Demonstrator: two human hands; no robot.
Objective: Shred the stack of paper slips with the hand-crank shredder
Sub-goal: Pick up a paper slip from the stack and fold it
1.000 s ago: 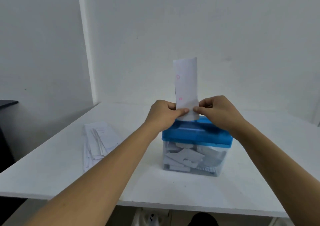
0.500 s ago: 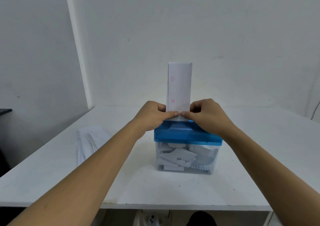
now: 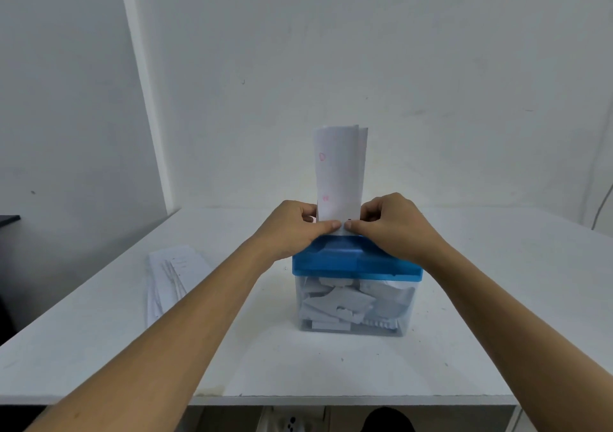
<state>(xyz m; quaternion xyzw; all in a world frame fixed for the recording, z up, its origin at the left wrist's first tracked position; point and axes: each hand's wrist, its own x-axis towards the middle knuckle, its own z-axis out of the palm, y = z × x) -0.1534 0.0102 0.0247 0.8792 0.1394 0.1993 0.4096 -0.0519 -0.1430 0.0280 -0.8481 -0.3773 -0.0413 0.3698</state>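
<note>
The shredder (image 3: 356,262) has a blue lid on a clear bin holding shredded paper pieces, and stands mid-table. A white paper slip (image 3: 339,173) with pink marks stands upright over the lid's top. My left hand (image 3: 292,227) pinches its lower left edge, and my right hand (image 3: 389,224) pinches its lower right edge, thumbs nearly meeting just above the lid. The slip's bottom end is hidden behind my fingers. The crank is not visible. A stack of white paper slips (image 3: 172,279) lies flat on the table to the left.
The white table (image 3: 99,348) runs to a wall at the back and a near edge at the bottom. A dark surface (image 3: 8,221) shows at the far left. A thin cable (image 3: 602,206) hangs at the right edge.
The slip has been straightened upright and lowered toward the lid, with both hands still pinching its bottom. The view shifted slightly.
</note>
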